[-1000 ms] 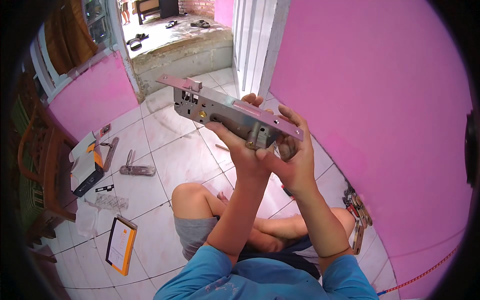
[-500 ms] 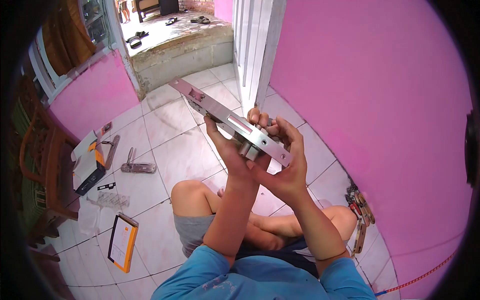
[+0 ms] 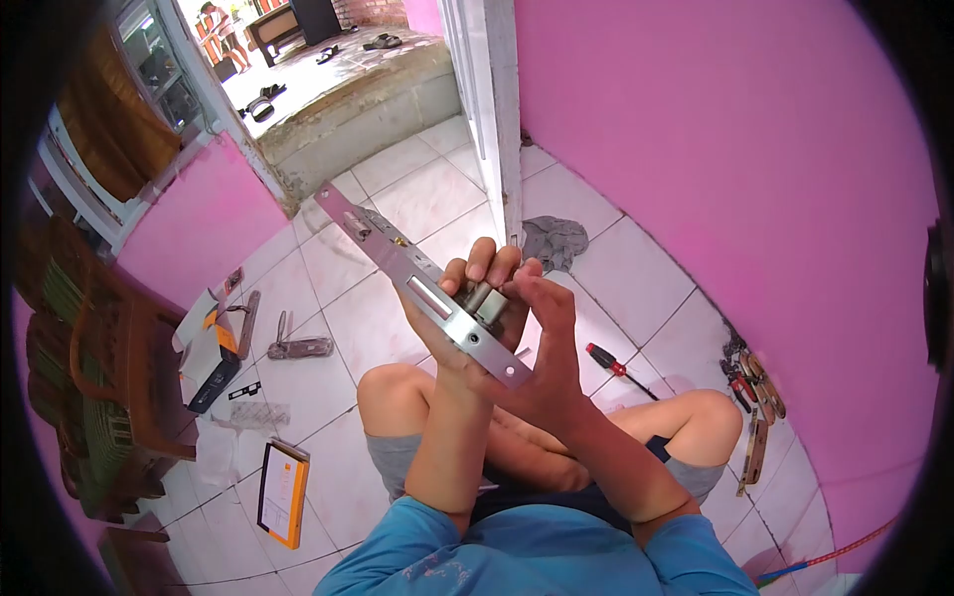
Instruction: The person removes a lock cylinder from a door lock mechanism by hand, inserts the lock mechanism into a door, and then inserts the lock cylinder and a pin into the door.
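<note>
A mortise door lock (image 3: 383,248) with a long metal faceplate is held tilted in front of me, its upper end pointing up and left. My left hand (image 3: 437,323) supports the case from below, with its fingers curled over the far side. A short metal lock cylinder (image 3: 491,305) sticks out of the lock's side near the lower end. My right hand (image 3: 552,348) is at that lower end, its fingertips closed at the cylinder's outer end. Its thumb is partly hidden by the faceplate.
A red-and-black screwdriver (image 3: 621,371) lies by my right knee, with several hand tools (image 3: 755,397) along the pink wall. Left are an old lock (image 3: 301,348), an opened box (image 3: 211,360) and an orange-edged box (image 3: 283,495). A door (image 3: 482,109) stands ahead; a grey cloth (image 3: 555,241) lies beside it.
The lock has turned, so its side and cylinder show more. Both hands have moved slightly down, and my left fingers have come over the case. The view has shifted, revealing the screwdriver and cloth.
</note>
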Action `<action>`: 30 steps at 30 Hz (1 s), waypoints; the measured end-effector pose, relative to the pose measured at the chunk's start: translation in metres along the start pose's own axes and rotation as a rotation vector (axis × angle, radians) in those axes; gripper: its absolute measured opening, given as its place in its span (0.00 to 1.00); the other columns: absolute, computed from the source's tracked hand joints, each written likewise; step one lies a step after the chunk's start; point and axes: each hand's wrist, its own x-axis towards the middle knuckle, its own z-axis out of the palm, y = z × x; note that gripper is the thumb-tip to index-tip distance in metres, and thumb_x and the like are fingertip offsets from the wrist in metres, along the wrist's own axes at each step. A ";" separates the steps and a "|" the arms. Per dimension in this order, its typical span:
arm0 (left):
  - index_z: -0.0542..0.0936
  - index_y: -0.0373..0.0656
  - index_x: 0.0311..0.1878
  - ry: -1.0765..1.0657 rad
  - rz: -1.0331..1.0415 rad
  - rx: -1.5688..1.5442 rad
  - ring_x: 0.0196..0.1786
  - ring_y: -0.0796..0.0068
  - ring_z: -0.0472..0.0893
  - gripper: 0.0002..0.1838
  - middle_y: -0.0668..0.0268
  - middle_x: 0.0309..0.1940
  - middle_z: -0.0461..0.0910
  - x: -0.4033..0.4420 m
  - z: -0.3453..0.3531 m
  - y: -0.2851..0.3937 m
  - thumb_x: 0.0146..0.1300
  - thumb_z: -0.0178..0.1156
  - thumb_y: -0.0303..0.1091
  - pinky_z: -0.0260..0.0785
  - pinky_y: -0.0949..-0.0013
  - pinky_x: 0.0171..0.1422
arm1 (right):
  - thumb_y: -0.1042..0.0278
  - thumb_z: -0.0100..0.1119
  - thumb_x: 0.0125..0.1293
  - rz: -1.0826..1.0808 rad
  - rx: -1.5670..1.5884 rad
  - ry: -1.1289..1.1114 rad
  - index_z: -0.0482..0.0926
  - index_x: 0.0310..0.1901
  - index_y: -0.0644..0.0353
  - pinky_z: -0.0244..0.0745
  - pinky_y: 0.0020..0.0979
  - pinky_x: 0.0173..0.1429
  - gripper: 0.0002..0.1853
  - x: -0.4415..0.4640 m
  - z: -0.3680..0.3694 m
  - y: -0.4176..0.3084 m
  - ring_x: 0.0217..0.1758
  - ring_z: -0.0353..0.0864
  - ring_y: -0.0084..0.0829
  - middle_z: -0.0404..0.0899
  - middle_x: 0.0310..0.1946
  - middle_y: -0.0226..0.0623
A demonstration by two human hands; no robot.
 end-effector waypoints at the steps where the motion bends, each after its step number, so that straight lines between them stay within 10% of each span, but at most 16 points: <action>1: 0.86 0.51 0.27 0.009 -0.005 0.008 0.45 0.71 0.71 0.10 0.70 0.34 0.74 -0.001 -0.003 0.000 0.62 0.63 0.41 0.60 0.67 0.64 | 0.68 0.79 0.47 0.001 0.020 0.007 0.56 0.73 0.63 0.70 0.44 0.67 0.53 -0.002 0.001 0.002 0.64 0.72 0.42 0.64 0.61 0.46; 9: 0.87 0.51 0.27 0.122 -0.057 0.045 0.45 0.71 0.69 0.09 0.70 0.34 0.71 -0.009 -0.019 -0.005 0.60 0.61 0.38 0.60 0.64 0.66 | 0.65 0.80 0.49 0.088 -0.046 0.032 0.56 0.73 0.66 0.69 0.42 0.68 0.53 -0.013 -0.005 0.009 0.63 0.73 0.40 0.68 0.60 0.46; 17: 0.83 0.46 0.23 0.170 -0.022 0.145 0.43 0.66 0.65 0.39 0.67 0.32 0.68 -0.016 -0.046 -0.006 0.69 0.42 0.72 0.71 0.68 0.52 | 0.64 0.79 0.50 0.184 0.000 -0.033 0.55 0.74 0.67 0.68 0.42 0.69 0.53 -0.037 -0.002 0.031 0.64 0.73 0.40 0.66 0.61 0.46; 30: 0.75 0.45 0.14 0.507 -0.060 0.290 0.38 0.65 0.69 0.44 0.66 0.26 0.68 -0.030 -0.057 0.021 0.68 0.36 0.75 0.70 0.56 0.55 | 0.69 0.77 0.53 0.314 0.076 -0.077 0.61 0.70 0.65 0.64 0.45 0.69 0.45 -0.053 0.026 0.032 0.66 0.69 0.46 0.67 0.62 0.49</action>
